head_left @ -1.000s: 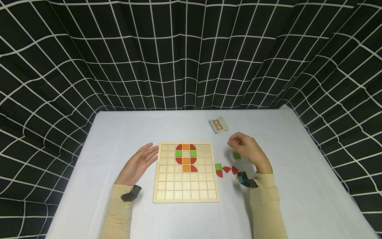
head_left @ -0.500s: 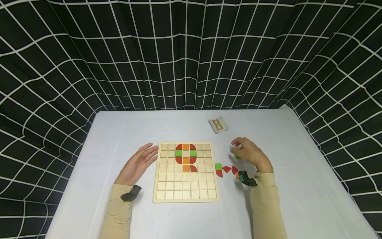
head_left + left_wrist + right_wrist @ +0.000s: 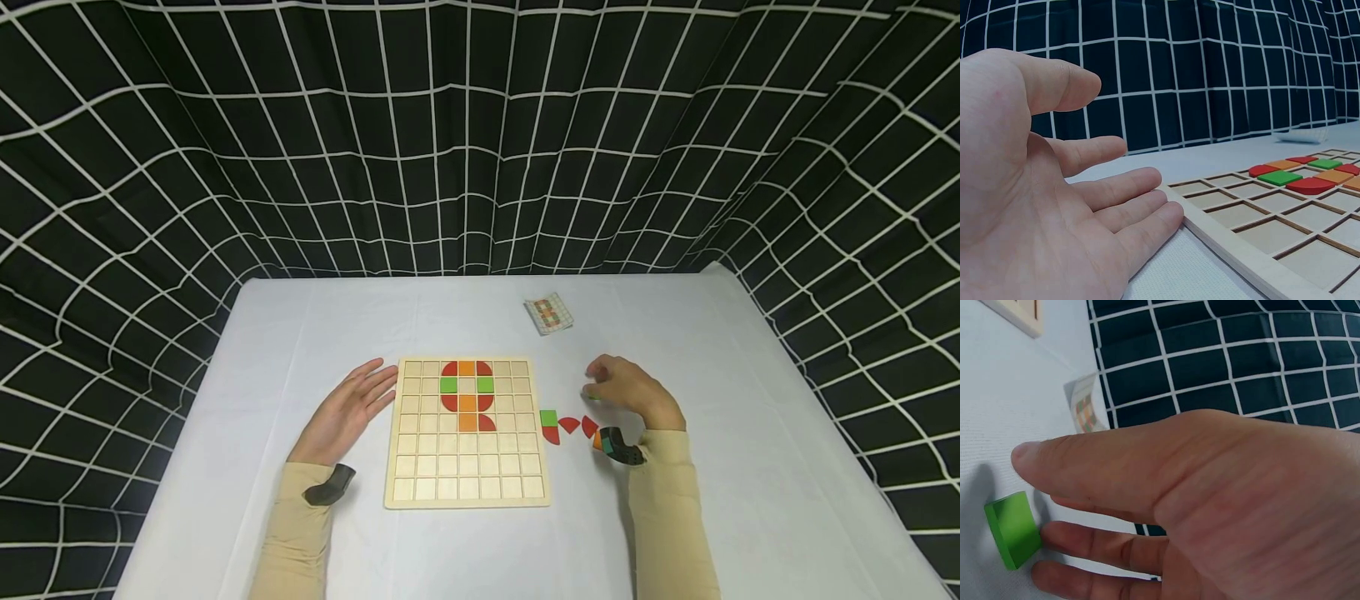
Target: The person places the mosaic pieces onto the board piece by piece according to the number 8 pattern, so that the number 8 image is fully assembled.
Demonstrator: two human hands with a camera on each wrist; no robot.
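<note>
Green tile [image 3: 1013,529] lies on the worktop [image 3: 750,433] right of the board [image 3: 467,433], right hand [image 3: 633,392] fingers [image 3: 1094,545] touching it, not yet gripping. Best pinch its edges squarely before lifting; left hand [image 3: 347,414] rests flat, fingers straight, beside the board.

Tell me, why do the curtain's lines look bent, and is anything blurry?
Head view: wide lens bows the curtain grid. Left wrist view: left hand looms large, the board stays sharp. Right wrist view: right hand fills the frame, shading the green tile.
</note>
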